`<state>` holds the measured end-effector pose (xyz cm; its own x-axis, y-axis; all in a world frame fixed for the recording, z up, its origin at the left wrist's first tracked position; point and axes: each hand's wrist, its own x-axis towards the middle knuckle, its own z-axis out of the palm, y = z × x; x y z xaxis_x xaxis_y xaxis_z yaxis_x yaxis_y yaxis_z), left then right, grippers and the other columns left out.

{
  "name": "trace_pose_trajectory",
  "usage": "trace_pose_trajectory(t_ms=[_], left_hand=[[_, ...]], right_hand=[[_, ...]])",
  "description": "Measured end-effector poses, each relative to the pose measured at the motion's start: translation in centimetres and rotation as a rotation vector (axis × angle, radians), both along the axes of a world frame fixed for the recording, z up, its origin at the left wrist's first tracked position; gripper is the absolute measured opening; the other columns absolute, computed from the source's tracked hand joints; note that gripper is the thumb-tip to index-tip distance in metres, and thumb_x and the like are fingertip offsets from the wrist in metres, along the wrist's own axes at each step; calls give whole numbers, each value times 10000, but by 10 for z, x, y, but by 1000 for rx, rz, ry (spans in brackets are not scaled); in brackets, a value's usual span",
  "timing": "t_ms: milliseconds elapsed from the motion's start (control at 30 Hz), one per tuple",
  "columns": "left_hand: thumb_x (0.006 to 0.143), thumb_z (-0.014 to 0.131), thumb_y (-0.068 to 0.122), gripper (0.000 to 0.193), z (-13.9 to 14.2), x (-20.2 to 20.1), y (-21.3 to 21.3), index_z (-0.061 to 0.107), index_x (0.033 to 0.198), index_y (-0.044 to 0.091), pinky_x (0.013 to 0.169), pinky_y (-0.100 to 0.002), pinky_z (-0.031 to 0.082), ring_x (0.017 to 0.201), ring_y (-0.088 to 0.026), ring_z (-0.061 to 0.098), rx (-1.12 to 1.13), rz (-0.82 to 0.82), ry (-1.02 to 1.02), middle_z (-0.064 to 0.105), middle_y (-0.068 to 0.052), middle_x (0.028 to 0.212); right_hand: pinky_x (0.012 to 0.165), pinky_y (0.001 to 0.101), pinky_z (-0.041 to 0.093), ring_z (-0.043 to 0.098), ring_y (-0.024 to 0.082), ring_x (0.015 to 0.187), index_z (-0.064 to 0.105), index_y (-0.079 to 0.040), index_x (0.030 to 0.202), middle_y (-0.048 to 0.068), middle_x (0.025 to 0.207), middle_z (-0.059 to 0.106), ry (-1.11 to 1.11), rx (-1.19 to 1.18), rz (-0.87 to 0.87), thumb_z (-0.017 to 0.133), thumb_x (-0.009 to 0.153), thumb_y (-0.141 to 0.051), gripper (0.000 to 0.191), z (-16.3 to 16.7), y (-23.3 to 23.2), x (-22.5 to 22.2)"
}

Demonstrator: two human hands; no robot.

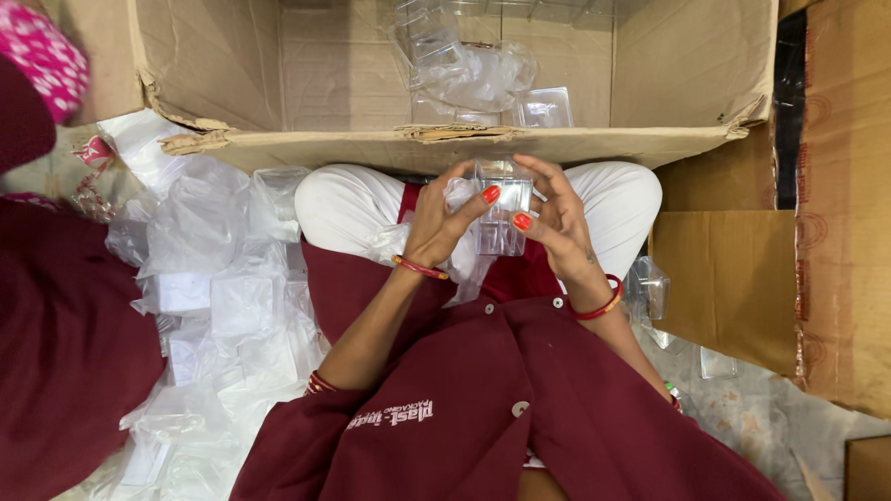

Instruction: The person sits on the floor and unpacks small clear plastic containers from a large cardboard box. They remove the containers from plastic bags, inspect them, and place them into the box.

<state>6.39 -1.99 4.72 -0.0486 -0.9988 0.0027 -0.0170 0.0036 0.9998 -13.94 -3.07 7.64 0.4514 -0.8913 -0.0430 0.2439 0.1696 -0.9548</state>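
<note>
Clear plastic box [501, 209], long axis upright, held below the cardboard carton [445, 144]; left hand [436, 227] and right hand [561, 223] fingers clamped on its sides.

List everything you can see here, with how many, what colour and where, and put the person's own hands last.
Clear plastic box: one, see-through, held over the lap.
Large cardboard carton: one, brown, open, in front of the knees.
Clear plastic pieces in the carton: several, count unclear, see-through.
Heap of clear bags and boxes: many, whitish, on the floor at the person's left.
Flat cardboard sheets: a few, brown, at the right.
Small clear boxes: at least two, beside the right knee.
Another person's sleeve: one, pink patterned, top left corner.
Left hand: grip on the box's left side.
Right hand: grip on the box's right side.
</note>
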Motion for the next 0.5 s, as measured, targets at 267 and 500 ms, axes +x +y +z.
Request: trace_pose_trajectory(t_ms=[267, 500], left_hand=[[930, 641, 477, 648, 1, -3, 1, 615, 1378, 10, 901, -324, 551, 962, -208, 738, 81, 9, 11, 780, -144, 1079], [737, 865, 450, 1060, 28, -4, 9, 323, 1585, 115, 1000, -356, 567, 1160, -253, 726, -157, -191, -8, 679, -161, 1326]], right_hand=[[1097, 375, 496, 520, 245, 1358, 339, -103, 1577, 130, 1520, 455, -35, 40, 51, 815, 905, -327, 853, -11, 1, 3], [1074, 411, 528, 549, 262, 1332, 233, -158, 1587, 140, 1460, 506, -143, 156, -21, 662, 958, -566, 863, -27, 2, -2]])
